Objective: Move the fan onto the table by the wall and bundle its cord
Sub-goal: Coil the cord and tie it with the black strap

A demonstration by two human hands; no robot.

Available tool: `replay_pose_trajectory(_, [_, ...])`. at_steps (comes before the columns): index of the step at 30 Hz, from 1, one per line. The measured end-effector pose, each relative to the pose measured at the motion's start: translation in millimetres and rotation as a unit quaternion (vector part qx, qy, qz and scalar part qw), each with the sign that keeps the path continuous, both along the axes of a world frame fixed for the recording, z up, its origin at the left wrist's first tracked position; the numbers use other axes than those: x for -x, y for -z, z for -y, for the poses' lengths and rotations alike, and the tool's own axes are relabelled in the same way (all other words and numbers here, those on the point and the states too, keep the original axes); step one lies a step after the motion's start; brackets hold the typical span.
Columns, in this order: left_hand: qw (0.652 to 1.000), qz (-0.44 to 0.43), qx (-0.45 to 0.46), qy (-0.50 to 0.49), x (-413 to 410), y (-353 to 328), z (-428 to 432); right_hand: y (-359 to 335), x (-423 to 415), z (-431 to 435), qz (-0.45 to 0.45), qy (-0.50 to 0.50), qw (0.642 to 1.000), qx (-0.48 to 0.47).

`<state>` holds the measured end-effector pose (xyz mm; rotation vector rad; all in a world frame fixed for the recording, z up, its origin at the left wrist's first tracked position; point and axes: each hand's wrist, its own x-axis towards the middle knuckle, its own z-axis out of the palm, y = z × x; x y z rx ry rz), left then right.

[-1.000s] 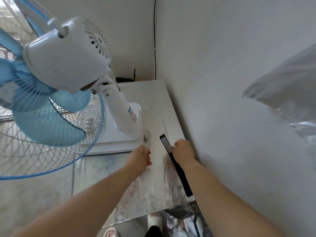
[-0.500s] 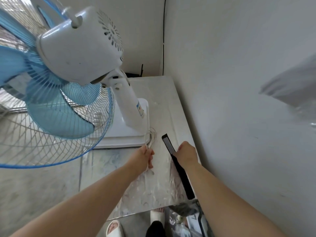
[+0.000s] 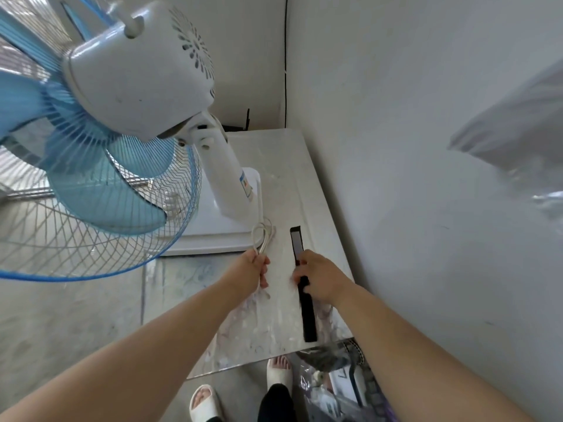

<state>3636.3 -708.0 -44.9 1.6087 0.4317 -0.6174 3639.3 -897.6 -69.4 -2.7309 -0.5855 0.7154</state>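
I see the left hand (image 3: pixel 249 269) closed around the looped cord (image 3: pixel 262 236) at the fan (image 3: pixel 134 95) base's five o'clock; right hand (image 3: pixel 320 277) pinches the black strap (image 3: pixel 306 306) on the table (image 3: pixel 283 184).

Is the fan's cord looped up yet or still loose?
Looped: white cord gathered in the left hand, not yet strapped.

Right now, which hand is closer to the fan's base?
Left. The left hand holds the looped cord just in front of the fan's base; the right hand grips the black strap, farther right.
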Motion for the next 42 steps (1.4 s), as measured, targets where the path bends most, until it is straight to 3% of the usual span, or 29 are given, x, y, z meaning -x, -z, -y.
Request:
replay_pose_trajectory(5, [0.998,0.002,-0.058,0.035,2,1,-8,4,-4,-13,-0.002,0.102,0.995,-0.019])
replay_pose_trajectory(8, [0.996,0.008,-0.076,0.048,2,2,-14,6,3,-15,-0.023,0.045,0.997,-0.049])
replay_pose_trajectory(12, [0.993,0.009,-0.097,0.061,3,1,-16,5,5,-11,-0.03,-0.07,0.997,0.02])
replay_pose_trajectory(24, [0.997,-0.013,-0.067,0.044,6,-4,-12,-2,-4,-8,-0.094,-0.056,0.993,0.044])
replay_pose_trajectory(26, [0.996,-0.008,-0.071,0.045,5,-4,-12,-7,-4,-10,-0.059,-0.038,0.998,0.004])
replay_pose_trajectory(27, [0.996,-0.005,-0.072,0.044,5,-4,-13,-10,-4,-13,-0.056,0.019,0.996,-0.063])
replay_pose_trajectory(28, [0.996,-0.001,-0.076,0.044,5,-5,-15,-15,-4,-17,-0.076,0.109,0.979,-0.155])
replay_pose_trajectory(30, [0.994,0.014,-0.092,0.055,4,-6,-17,-27,-4,-26,-0.147,0.288,0.884,-0.337])
replay_pose_trajectory(31, [0.993,0.02,-0.097,0.062,3,-7,-17,-32,-6,-30,-0.167,0.336,0.84,-0.392])
replay_pose_trajectory(34, [0.996,-0.008,-0.066,0.05,0,-10,-16,-43,-6,-41,-0.198,0.373,0.775,-0.47])
replay_pose_trajectory(37, [0.996,-0.01,-0.065,0.058,-3,-13,-14,-47,-2,-53,-0.213,0.371,0.746,-0.512])
replay_pose_trajectory(42, [0.99,0.014,-0.101,0.098,-4,-12,-20,-54,3,-71,-0.228,0.348,0.753,-0.51])
